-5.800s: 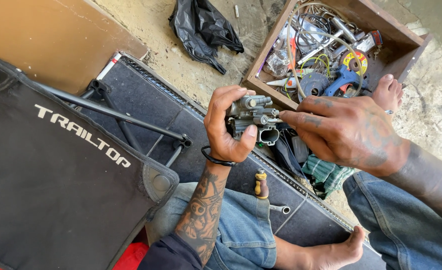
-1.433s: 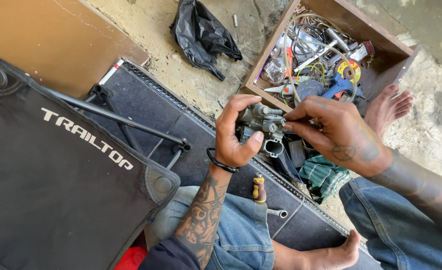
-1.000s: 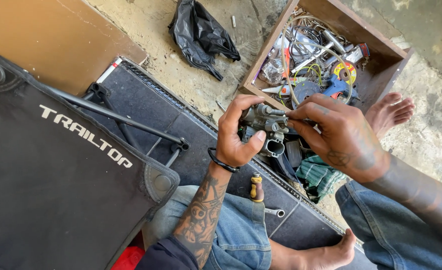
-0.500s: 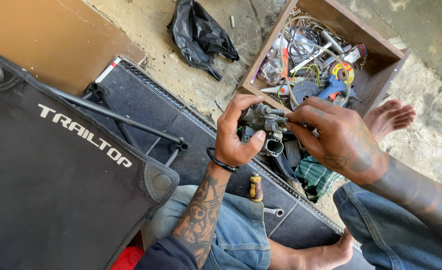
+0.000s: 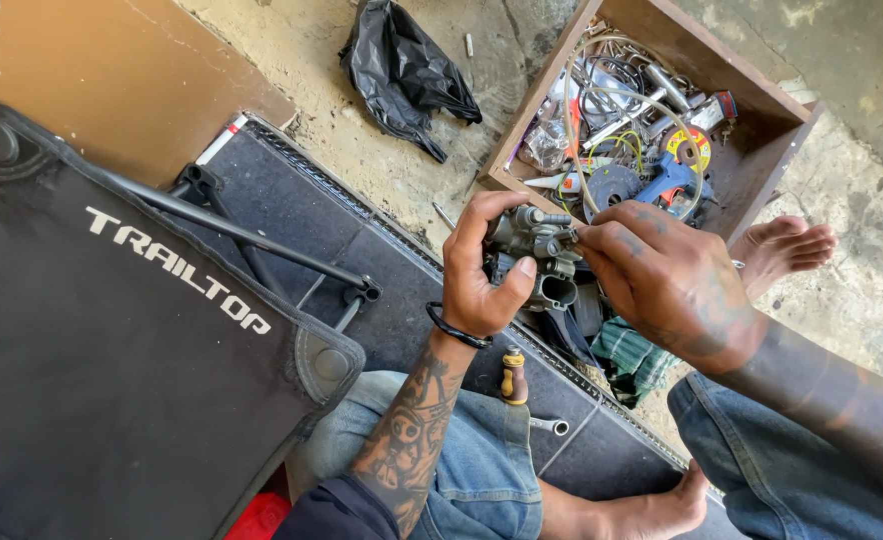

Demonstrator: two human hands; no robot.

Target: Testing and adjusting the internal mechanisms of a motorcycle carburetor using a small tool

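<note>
Left hand: the left hand (image 5: 482,275) wraps a small grey metal engine part, seemingly a carburettor (image 5: 537,250); its grip is clamped on the body, thumb across the front, fingers curled over the top.
Right hand: the right hand (image 5: 667,285) pinches at the part's upper right corner; its fingertips (image 5: 587,238) are pressed together on a small fitting there, too small to make out.
Where the part is: held in the air between both hands, above the edge of a black ribbed mat (image 5: 382,270) and a checked green cloth (image 5: 634,355), just beside an open wooden box (image 5: 762,115) full of wires, tools and scraps.
Loose tools: a screwdriver with a yellow-brown handle (image 5: 513,375) and a spanner end (image 5: 552,426) lie on the mat by the knee.
Risk, small piece: whatever the right fingertips work could slip out and drop into the cloth folds, the mat's ribs or the sandy floor (image 5: 362,150), where it would probably be hard to find.
Risk, slip: the part looks grimy; a hard twist could turn it in the left hand and pinch the thumb.
Risk, dirt: grit from the floor could get into the part's open round port (image 5: 558,291).
Risk, feet: a bare foot (image 5: 787,250) lies close below; a dropped part could strike it.
</note>
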